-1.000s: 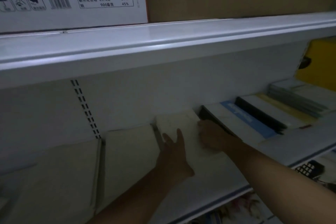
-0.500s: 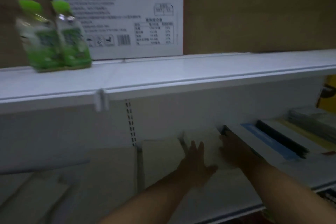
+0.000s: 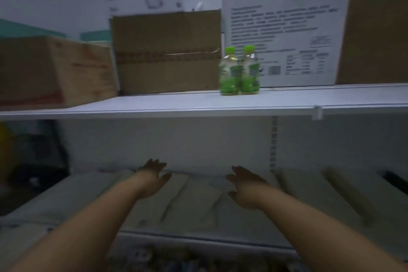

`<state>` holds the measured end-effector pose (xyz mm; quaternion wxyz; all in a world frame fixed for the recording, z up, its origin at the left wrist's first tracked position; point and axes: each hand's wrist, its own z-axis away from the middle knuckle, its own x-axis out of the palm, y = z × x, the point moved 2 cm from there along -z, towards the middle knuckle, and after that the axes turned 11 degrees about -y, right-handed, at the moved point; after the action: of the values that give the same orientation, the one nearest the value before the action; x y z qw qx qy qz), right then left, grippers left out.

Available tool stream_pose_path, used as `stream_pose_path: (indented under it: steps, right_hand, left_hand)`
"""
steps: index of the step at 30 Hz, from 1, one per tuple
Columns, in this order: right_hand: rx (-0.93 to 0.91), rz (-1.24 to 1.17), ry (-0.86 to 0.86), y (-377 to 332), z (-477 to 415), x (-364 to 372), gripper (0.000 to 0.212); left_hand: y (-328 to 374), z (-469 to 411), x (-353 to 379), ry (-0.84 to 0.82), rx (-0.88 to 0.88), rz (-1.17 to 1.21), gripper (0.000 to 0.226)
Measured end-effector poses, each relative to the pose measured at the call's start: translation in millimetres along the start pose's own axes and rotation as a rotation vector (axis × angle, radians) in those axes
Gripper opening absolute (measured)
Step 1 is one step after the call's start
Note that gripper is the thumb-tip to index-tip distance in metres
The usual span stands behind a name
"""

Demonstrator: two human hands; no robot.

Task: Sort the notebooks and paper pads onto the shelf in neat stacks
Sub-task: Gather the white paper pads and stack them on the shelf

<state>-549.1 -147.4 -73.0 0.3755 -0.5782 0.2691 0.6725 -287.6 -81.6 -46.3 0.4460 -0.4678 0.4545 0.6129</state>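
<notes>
Sorting in a dim stockroom: a person's left hand [image 3: 152, 175] and right hand [image 3: 247, 185] reached deep into the lower shelf [image 3: 198, 236]. Both had fingers spread and gripped nothing, palms down over a row of pale paper pads [image 3: 198, 203] that lay flat, side by side, along the shelf floor. The level, open pose looked suited to squaring or pressing stacks into line rather than lifting one. Blur made it impossible to tell whether either palm touched the paper. Laid flat with their edges running front to back, the pads seemed placed so each stack could grow without toppling. Overhead, the upper shelf [image 3: 154, 104] carried two green-capped bottles [image 3: 239, 70] in front of a white printed carton [image 3: 284, 35], with cardboard boxes [image 3: 167, 51] to the left. A second earlier the hands had been close together at one white pad beside blue-banded notebooks. Since then they had parted and moved left along the row, the notebooks had passed out of view, and the camera had tilted up to take in the upper shelf.
</notes>
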Motion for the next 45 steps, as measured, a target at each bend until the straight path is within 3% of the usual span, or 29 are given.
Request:
stream_pose_path:
  steps: [5,11,19,24,28,34,36,39,41,43,45]
  right_hand:
    - [-0.069,0.023,-0.065,-77.5,-20.5,33.6,0.060]
    - [-0.053,0.030,-0.127,-117.2,-41.5,56.7,0.051]
    - [-0.031,-0.071,-0.017,-137.5,-107.3,57.7,0.048]
    - [-0.076,-0.101,0.034,-151.3,-160.2,65.5,0.056]
    - [-0.065,0.020,0.036,-154.9,-186.8,71.4,0.032]
    - [-0.050,0.092,0.179,-142.1,-203.4,67.7,0.034]
    - [-0.060,0.016,0.219,-135.5,-208.3,68.4,0.033]
    - [-0.241,-0.131,0.551,-119.9,-205.0,59.5,0.030]
    - [-0.403,-0.249,0.706,-113.8,-195.1,50.2,0.043]
    - [-0.560,-0.306,0.725,-120.4,-188.0,40.7,0.046]
    - [-0.665,-0.291,0.748,-133.3,-184.4,33.3,0.036]
  left_hand:
    - [-84.3,58.3,19.1,0.014,-0.082,0.147,0.054]
    - [-124.3,74.1,48.0,0.018,-0.110,0.309,0.049]
    - [-128.3,46.6,60.8,0.010,-0.028,0.299,0.036]
    - [-140.6,5.4,51.4,-0.053,-0.025,0.461,0.035]
    - [-154.3,-27.2,61.6,-0.087,-0.067,0.521,0.029]
    - [-162.6,-52.1,77.3,-0.124,-0.257,1.260,0.016]
    - [-162.8,-54.9,81.6,-0.145,-0.289,1.434,0.025]
    - [-172.6,-62.6,86.1,-0.196,-0.246,1.859,0.047]
    - [-187.1,-69.0,83.5,-0.224,-0.166,2.095,0.062]
    - [-197.0,-72.5,81.0,-0.320,-0.098,2.161,0.074]
    - [-204.8,-73.3,81.1,-0.433,-0.023,2.067,0.067]
